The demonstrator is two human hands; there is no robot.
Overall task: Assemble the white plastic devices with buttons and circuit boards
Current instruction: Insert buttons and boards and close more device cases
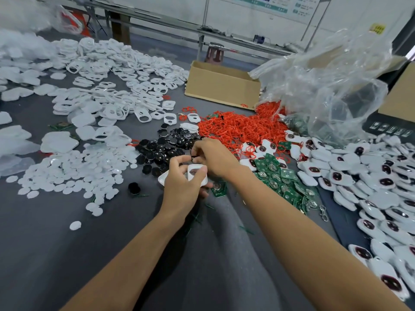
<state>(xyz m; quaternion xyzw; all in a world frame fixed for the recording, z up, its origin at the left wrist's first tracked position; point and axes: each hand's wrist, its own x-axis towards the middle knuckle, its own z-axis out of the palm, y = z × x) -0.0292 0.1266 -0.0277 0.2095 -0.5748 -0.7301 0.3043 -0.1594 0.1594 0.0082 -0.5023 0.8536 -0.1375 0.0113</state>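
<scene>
My left hand (180,184) grips a white plastic shell (193,171) with a cut-out window, held just above the grey table. Right behind it, my right hand (214,157) pinches a small black button (193,157) over the shell's top edge. A heap of black buttons (167,145) lies just beyond my hands. Green circuit boards (278,178) are spread to the right, and one green board (219,189) lies under my hands. Assembled white devices (379,189) with dark buttons pile up at the far right.
White shells (116,86) cover the back left, and white round discs (74,171) lie at the left. Red rings (235,124) heap in the middle. A cardboard box (221,84) and a clear plastic bag (332,86) stand behind. A metal clip (323,212) lies at the right.
</scene>
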